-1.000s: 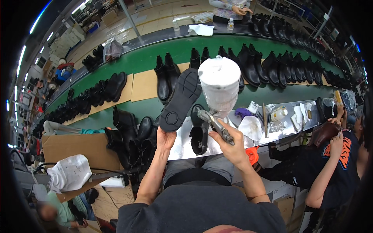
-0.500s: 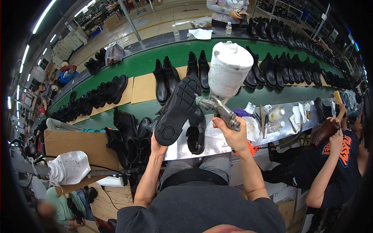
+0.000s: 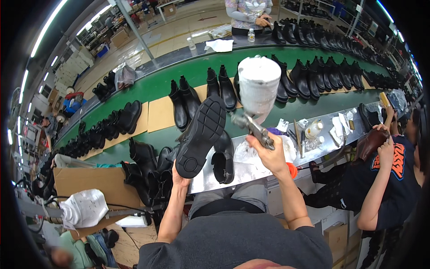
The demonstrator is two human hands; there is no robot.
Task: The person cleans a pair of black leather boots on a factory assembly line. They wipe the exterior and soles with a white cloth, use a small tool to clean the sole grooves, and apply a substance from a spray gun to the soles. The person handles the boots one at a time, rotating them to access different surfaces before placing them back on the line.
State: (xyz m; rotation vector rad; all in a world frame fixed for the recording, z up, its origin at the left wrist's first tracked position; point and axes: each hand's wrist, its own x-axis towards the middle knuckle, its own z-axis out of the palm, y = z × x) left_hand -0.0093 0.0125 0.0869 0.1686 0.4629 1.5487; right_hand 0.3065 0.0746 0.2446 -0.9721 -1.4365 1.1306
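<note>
In my left hand (image 3: 180,174) is a black boot (image 3: 202,134), gripped near its heel, with the treaded sole turned up toward me. The fingers behind it are mostly hidden. My right hand (image 3: 272,150) is closed around a metal spray gun (image 3: 251,125) topped by a large cup wrapped in white cloth (image 3: 259,85). The gun's nozzle points left at the boot, a short gap apart from it. Below the held boot, a second black boot (image 3: 222,163) rests on the metal bench (image 3: 204,181), its opening facing me.
Beyond the bench, a green conveyor (image 3: 156,143) carries rows of black boots (image 3: 181,105) on cardboard. More boots (image 3: 145,168) crowd my left beside a cardboard box (image 3: 96,181). Bottles (image 3: 313,130) and rags stand right. A co-worker (image 3: 392,179) at my right handles a brown boot (image 3: 371,144).
The spray gun and my right hand have shifted slightly down and now sit a little farther from the sole. The view has turned a bit; my left hand still holds the boot.
</note>
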